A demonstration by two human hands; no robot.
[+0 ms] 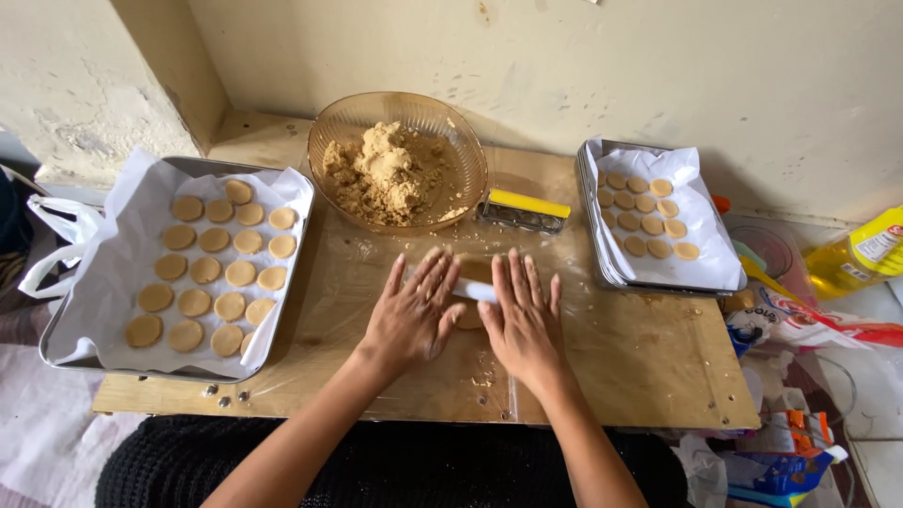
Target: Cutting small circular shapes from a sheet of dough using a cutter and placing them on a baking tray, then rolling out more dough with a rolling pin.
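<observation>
My left hand [412,315] and my right hand [523,315] lie flat, fingers spread, side by side on a white rolling pin [473,291] that rests across a flattened piece of tan dough [470,315] on the wooden board [640,362]. Both palms press down on the pin, which is mostly hidden under them. Behind the hands stands an amber glass bowl [343,127] holding crumbly tan dough [386,174].
A paper-lined metal tray [122,216] with several round dough discs sits at the left. A smaller lined tray [701,268] with discs is at the right. A yellow-topped metal cutter [524,211] lies behind the hands. An oil bottle [861,252] and packets crowd the right edge.
</observation>
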